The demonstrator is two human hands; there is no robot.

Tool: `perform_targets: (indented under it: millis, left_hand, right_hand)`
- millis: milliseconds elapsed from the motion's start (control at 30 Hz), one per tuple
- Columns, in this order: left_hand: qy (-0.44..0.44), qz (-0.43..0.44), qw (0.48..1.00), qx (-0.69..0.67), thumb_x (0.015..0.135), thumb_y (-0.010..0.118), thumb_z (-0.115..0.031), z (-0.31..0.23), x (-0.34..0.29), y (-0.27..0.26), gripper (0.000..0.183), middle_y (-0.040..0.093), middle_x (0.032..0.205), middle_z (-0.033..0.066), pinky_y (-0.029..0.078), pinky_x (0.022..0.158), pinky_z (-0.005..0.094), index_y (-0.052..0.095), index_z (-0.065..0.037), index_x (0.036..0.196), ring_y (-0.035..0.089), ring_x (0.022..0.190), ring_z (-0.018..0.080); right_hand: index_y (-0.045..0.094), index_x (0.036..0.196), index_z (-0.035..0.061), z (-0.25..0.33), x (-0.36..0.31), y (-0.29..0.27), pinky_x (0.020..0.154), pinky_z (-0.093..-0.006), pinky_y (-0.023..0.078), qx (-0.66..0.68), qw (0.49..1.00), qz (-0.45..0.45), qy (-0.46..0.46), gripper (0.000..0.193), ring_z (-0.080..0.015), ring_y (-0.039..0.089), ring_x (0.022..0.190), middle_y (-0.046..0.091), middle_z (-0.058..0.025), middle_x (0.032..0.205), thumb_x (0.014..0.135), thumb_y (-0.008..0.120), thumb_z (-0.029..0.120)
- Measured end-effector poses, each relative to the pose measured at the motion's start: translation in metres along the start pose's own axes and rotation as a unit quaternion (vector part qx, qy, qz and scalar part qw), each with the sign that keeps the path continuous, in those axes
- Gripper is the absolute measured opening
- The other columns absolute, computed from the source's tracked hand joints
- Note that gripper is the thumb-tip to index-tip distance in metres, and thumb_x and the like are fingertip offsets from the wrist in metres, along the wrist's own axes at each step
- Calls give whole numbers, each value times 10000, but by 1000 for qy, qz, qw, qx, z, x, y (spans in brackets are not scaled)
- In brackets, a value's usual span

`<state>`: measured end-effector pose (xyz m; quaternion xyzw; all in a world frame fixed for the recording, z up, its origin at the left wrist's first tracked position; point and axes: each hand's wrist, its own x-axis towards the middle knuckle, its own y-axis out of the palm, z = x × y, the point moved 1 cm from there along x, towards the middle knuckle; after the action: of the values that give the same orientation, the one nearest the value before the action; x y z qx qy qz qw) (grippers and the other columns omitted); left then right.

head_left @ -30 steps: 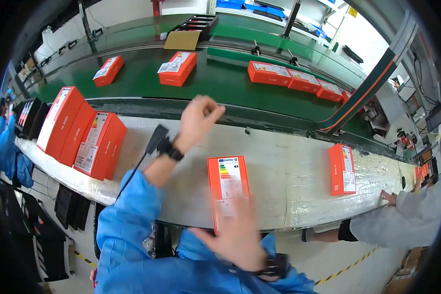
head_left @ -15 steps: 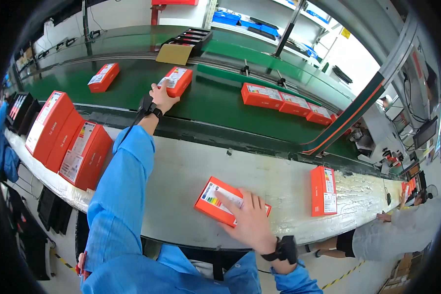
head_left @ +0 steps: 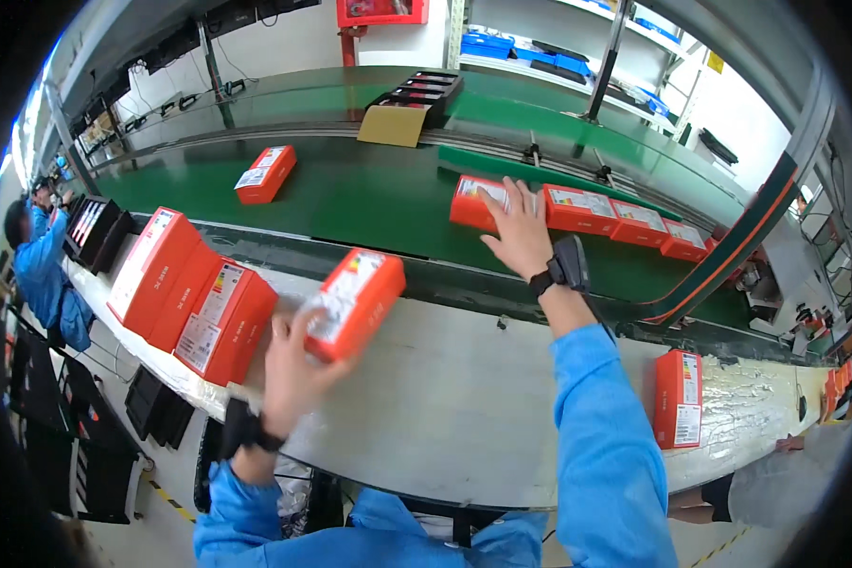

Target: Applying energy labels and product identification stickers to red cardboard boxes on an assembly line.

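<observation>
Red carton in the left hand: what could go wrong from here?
The left hand grips the tilted red carton near one end, so it could slip. That carton is close to the standing cartons and might knock one. The right hand touches another carton on the green conveyor belt; a push could shove it into the neighbouring row.

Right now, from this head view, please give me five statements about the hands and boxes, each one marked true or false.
1. The left hand holds a red box. True.
2. The right hand reaches over the green belt. True.
3. The right hand wears a glove. False: it is bare.
4. All boxes are on the belt. False: a group of boxes stands at the left of the white worktable.
5. Both wrists carry black bands. True.
</observation>
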<state>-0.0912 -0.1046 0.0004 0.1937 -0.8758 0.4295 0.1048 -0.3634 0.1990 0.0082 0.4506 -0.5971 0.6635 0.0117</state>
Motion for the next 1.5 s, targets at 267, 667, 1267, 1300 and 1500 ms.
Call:
perform_targets:
  millis: [267, 667, 1267, 1300, 1500]
  left_hand:
    - [49, 49, 991, 118, 642, 957, -394, -49, -132, 27, 823, 472, 1280, 241, 503, 945, 502, 632, -198, 1372, 566, 1127, 431]
    - [96, 183, 975, 76, 585, 907, -620, -72, -140, 17, 1069, 501, 1222, 204, 538, 871, 487, 537, -259, 1520, 596, 1035, 395]
    - [-148, 327, 821, -445, 901, 809, -149, -85, -100, 15, 322, 747, 1003, 88, 572, 786, 273, 690, 42, 1132, 688, 901, 93]
    - [-144, 331, 819, -446, 897, 812, -127, -84, -100, 16, 313, 752, 1030, 97, 573, 808, 275, 693, 36, 1136, 700, 914, 109]
    - [-97, 332, 829, -440, 887, 798, -86, -82, -98, 13, 337, 753, 1091, 103, 573, 863, 290, 699, 9, 1195, 710, 979, 136]
  right_hand:
    - [556, 1126, 22, 161, -116, -78, 695, -444, 568, 331, 912, 179, 163, 660, -351, 709, 833, 686, -159, 943, 851, 776, 581]
    - [657, 1084, 10, 193, -215, -139, 665, -338, 555, 513, 764, 226, 319, 356, -229, 685, 704, 712, -97, 840, 973, 737, 340]
    - [697, 1036, 11, 166, -200, -189, 660, -227, 519, 687, 612, 197, 339, 125, -69, 613, 762, 674, -13, 877, 990, 679, 125]
    - [705, 1035, 4, 165, -199, -189, 651, -227, 520, 681, 622, 208, 326, 136, -71, 610, 753, 670, -14, 864, 989, 673, 128]
    - [722, 988, -7, 162, -197, -190, 642, -224, 526, 705, 589, 245, 309, 117, -74, 613, 730, 667, -15, 845, 968, 686, 103]
